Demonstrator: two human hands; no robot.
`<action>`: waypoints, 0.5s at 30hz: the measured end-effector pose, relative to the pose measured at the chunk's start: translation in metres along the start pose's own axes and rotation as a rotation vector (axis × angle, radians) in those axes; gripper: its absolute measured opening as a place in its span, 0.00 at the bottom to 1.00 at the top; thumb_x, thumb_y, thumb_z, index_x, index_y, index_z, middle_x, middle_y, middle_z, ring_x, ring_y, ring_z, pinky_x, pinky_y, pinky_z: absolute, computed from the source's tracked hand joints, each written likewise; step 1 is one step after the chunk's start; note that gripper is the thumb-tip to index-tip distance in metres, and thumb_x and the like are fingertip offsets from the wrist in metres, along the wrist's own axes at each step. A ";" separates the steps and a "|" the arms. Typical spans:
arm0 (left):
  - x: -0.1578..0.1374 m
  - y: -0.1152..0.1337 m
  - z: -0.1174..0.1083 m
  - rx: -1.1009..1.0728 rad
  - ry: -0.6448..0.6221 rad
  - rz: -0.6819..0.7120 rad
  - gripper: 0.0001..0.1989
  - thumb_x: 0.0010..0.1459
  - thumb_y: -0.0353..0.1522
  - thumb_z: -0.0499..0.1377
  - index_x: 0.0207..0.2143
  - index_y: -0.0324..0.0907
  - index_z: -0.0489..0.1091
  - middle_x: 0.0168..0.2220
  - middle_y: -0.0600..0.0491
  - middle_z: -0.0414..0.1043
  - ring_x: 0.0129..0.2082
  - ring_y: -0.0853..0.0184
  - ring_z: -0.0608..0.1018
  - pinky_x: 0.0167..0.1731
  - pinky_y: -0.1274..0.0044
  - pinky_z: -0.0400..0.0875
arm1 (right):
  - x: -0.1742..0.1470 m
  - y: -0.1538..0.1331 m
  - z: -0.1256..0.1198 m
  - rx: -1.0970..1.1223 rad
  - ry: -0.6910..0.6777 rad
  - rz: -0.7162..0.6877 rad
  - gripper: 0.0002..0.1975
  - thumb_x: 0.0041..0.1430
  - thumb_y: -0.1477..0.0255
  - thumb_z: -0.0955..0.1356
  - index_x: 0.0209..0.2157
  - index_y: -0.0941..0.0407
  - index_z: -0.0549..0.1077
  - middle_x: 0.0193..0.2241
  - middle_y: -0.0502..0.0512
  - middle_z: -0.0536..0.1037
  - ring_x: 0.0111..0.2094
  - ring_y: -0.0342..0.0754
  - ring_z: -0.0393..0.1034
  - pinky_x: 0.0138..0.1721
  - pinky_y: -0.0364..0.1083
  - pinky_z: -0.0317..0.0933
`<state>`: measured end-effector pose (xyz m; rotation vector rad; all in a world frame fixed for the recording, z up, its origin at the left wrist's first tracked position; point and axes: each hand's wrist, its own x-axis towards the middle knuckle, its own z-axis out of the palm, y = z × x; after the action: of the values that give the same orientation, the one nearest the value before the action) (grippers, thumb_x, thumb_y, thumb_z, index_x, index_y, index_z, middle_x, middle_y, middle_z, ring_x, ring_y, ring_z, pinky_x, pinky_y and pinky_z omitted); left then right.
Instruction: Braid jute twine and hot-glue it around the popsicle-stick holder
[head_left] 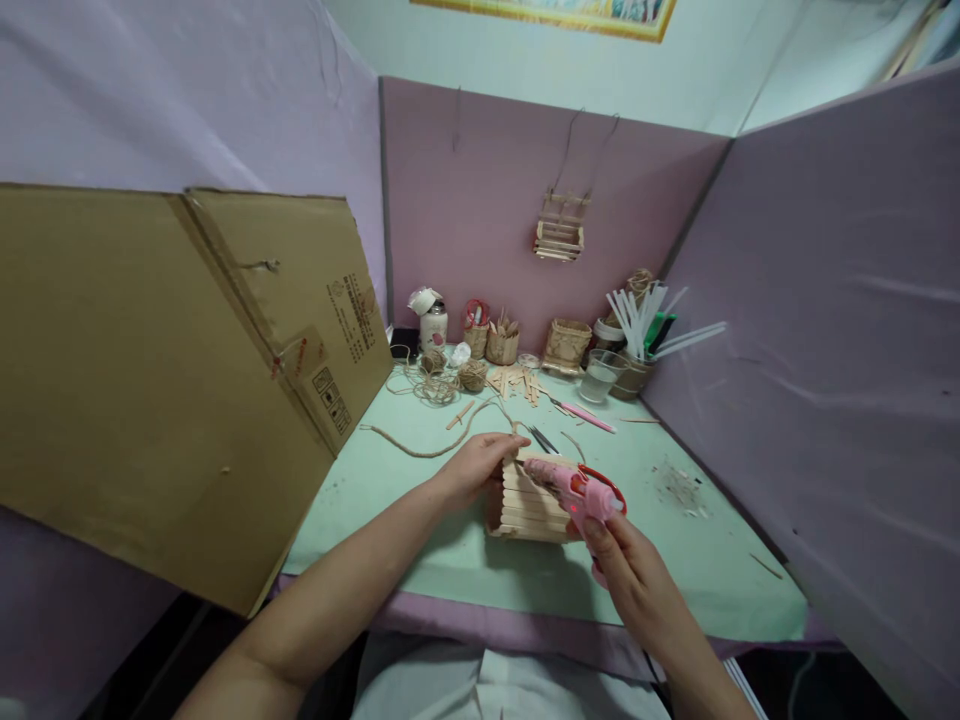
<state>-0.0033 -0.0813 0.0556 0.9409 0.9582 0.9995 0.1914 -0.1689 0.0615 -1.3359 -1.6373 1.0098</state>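
Note:
A small box of wooden craft sticks rests near the front of the green tabletop. Fingers of my left hand are closed on its far left edge, and a piece of twine runs by the fingertips. My right hand grips a pink glue gun by its handle. The gun's nozzle points left at the box's upper left corner, close to my left fingertips; whether it touches is hard to tell. A red loop handle shows behind the gun, and dark-tipped tweezers lie beyond the box.
A large cardboard sheet leans on the left. Twine balls, loose craft sticks, a pink-handled tool, a clear cup and glue sticks are at the back. Scraps lie right.

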 end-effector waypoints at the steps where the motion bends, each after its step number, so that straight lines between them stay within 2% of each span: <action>1: 0.000 0.000 0.000 0.001 -0.001 -0.002 0.25 0.41 0.47 0.68 0.38 0.38 0.76 0.21 0.57 0.65 0.20 0.74 0.66 0.22 0.80 0.56 | 0.000 0.000 0.000 -0.001 0.003 -0.003 0.27 0.58 0.45 0.61 0.37 0.55 0.74 0.20 0.49 0.63 0.23 0.44 0.59 0.22 0.41 0.62; 13: -0.006 0.005 0.004 -0.030 -0.001 -0.004 0.25 0.40 0.46 0.69 0.37 0.38 0.76 0.20 0.58 0.65 0.19 0.73 0.67 0.22 0.79 0.58 | -0.003 0.001 -0.002 -0.004 -0.019 -0.001 0.28 0.59 0.45 0.61 0.43 0.54 0.75 0.20 0.49 0.65 0.22 0.44 0.59 0.22 0.41 0.60; 15: -0.005 0.005 0.004 -0.036 0.000 -0.009 0.26 0.40 0.46 0.69 0.37 0.38 0.76 0.20 0.58 0.64 0.19 0.73 0.66 0.22 0.79 0.58 | -0.003 0.002 -0.002 -0.018 0.017 -0.023 0.27 0.58 0.46 0.62 0.41 0.54 0.76 0.19 0.49 0.65 0.21 0.44 0.59 0.21 0.41 0.59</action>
<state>-0.0020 -0.0860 0.0623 0.9060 0.9404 1.0065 0.1944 -0.1717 0.0603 -1.3311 -1.6494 0.9702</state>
